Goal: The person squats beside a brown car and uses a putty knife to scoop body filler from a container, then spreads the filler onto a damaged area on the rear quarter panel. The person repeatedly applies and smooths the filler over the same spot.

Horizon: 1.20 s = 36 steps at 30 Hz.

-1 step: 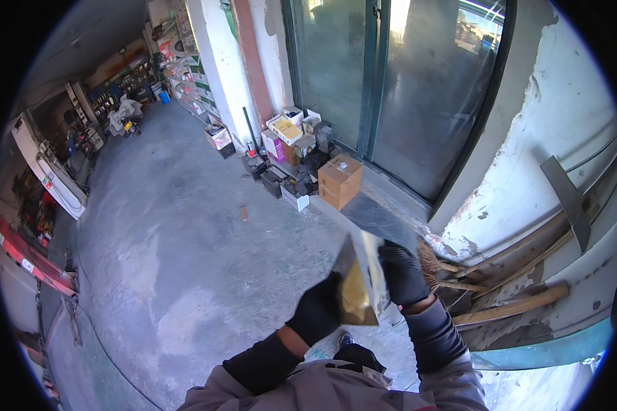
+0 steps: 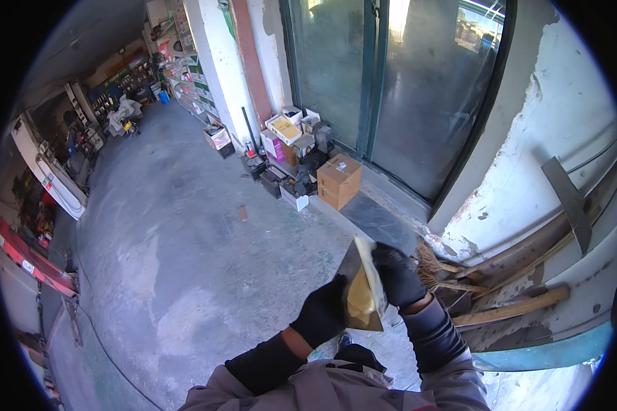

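Both my hands wear black gloves and meet in front of my chest. My left hand (image 2: 322,312) grips a flat metal trowel-like blade (image 2: 358,298) smeared with yellowish paste. My right hand (image 2: 397,274) holds a second flat blade (image 2: 371,270) edge-on against the first one, the two blades touching. Grey sleeves run down to the lower edge.
A peeling white wall (image 2: 548,137) stands to my right with wooden planks (image 2: 511,308) and a broom head (image 2: 428,264) at its foot. A cardboard box (image 2: 338,180) and several smaller boxes sit by glass doors (image 2: 391,75). Bare concrete floor (image 2: 185,260) spreads left; shelves and machines line the far left.
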### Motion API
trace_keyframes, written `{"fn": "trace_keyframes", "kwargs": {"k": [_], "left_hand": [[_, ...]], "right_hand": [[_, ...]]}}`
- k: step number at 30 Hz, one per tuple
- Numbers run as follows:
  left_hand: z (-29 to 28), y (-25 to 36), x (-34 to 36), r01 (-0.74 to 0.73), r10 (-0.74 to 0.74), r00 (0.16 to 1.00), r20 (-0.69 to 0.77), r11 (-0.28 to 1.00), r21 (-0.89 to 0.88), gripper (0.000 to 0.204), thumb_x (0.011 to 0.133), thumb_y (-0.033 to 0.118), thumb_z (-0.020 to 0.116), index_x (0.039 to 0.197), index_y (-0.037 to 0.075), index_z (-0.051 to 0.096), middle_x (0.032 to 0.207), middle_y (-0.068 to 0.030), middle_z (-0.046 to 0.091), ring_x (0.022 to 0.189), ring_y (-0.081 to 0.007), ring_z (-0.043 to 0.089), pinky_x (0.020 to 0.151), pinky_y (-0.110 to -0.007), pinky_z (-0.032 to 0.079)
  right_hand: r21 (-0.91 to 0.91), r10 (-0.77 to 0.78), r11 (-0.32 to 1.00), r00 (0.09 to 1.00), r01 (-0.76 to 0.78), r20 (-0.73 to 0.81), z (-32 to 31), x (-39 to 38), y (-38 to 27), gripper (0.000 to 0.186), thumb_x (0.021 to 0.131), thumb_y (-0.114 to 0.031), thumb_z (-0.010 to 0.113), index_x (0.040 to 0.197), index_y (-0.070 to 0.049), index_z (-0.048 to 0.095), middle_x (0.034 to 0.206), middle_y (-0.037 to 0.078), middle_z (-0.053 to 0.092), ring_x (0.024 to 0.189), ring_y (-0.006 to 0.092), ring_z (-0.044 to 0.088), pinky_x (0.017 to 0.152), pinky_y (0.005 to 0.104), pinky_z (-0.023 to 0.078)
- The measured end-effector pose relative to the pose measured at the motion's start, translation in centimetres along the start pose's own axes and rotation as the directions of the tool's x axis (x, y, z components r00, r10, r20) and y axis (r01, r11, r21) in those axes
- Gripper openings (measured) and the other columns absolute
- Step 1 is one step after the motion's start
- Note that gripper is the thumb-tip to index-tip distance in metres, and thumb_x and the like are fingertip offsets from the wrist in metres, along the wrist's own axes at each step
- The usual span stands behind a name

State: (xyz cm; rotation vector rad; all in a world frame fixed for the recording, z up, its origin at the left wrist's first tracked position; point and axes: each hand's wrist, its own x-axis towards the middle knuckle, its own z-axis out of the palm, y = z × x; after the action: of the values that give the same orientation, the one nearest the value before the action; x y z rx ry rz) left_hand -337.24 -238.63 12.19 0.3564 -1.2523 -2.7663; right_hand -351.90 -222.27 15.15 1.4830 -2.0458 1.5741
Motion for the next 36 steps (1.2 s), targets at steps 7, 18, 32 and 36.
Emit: {"fn": "trace_keyframes", "kwargs": {"k": [7, 18, 32, 36], "left_hand": [[3.7, -0.3, 5.6, -0.169, 0.176, 0.983, 0.048, 0.782, 0.6, 0.046, 0.09, -0.001, 0.071, 0.133, 0.003, 0.056, 0.117, -0.0091, 0.068, 0.11, -0.0201, 0.067, 0.096, -0.036, 0.054], [2.6, 1.9, 10.5, -0.173, 0.447, 0.879, 0.165, -0.023, 0.985, 0.034, 0.1, 0.007, 0.061, 0.132, -0.003, 0.057, 0.115, -0.0142, 0.069, 0.109, -0.0248, 0.068, 0.094, -0.031, 0.053], [-1.1, 7.2, 20.2, -0.122, 0.664, 0.748, 0.025, 0.1, 0.988, 0.028, 0.107, 0.019, 0.05, 0.119, -0.002, 0.063, 0.114, -0.0207, 0.068, 0.108, -0.0372, 0.065, 0.092, -0.04, 0.051], [-3.5, 10.7, 25.0, -0.109, 0.678, 0.732, 0.066, 0.022, 0.994, 0.025, 0.101, 0.012, 0.052, 0.119, -0.001, 0.063, 0.108, -0.0246, 0.067, 0.103, -0.0433, 0.065, 0.087, -0.045, 0.053]], "right_hand": [[0.629, 0.596, 0.585, 0.797, -0.512, 0.095, -2.9, -0.2, 4.4, 0.028, 0.096, -0.004, 0.06, 0.121, 0.005, 0.065, 0.115, 0.011, 0.07, 0.102, 0.0202, 0.063, 0.095, 0.0333, 0.049], [0.256, 0.483, 0.873, 0.811, -0.416, -0.329, -5.6, 5.1, 3.6, 0.018, 0.096, -0.005, 0.064, 0.112, 0.001, 0.068, 0.094, 0.011, 0.068, 0.086, 0.0221, 0.064, 0.077, 0.0334, 0.05], [-0.04, 0.124, 0.992, 0.979, -0.12, 0.159, -3.8, 10.9, 8.6, 0.021, 0.091, -0.001, 0.069, 0.112, 0.001, 0.072, 0.088, 0.019, 0.068, 0.077, 0.0343, 0.067, 0.069, 0.0391, 0.052], [-0.013, 0.203, 0.979, 0.969, -0.203, 0.139, -4.9, 15.3, 12.8, 0.017, 0.094, -0.003, 0.065, 0.109, 0.002, 0.072, 0.086, 0.018, 0.067, 0.074, 0.0339, 0.067, 0.066, 0.0377, 0.052]]}}
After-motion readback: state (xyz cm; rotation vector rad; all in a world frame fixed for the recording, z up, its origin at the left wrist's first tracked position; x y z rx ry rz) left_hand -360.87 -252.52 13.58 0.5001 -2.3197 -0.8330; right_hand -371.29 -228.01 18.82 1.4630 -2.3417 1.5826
